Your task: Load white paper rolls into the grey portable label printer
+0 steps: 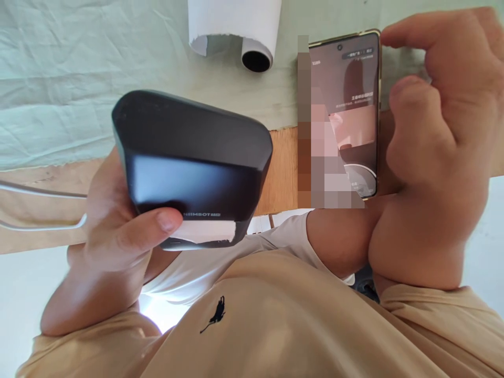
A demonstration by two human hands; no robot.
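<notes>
Your left hand (114,226) wraps its fingers round one black device (197,163) at ten o'clock, thumb partly hiding its lettering (205,214). One white roll (234,21), cut off, lies at twelve. At two, your right hand (444,115) half-curls beside one part-pixelated phone (356,100); you can't tell whether it grips.

Likely home: wooden table (280,170) under creased green cloth (79,79), white roll (236,18) atop.

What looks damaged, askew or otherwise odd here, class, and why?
The white paper roll at the top of the view: its loose edge is ragged, as if torn rather than cut. The green cloth under it is creased, not smooth. Blocky pixels hide part of the phone. No spill is visible.
</notes>
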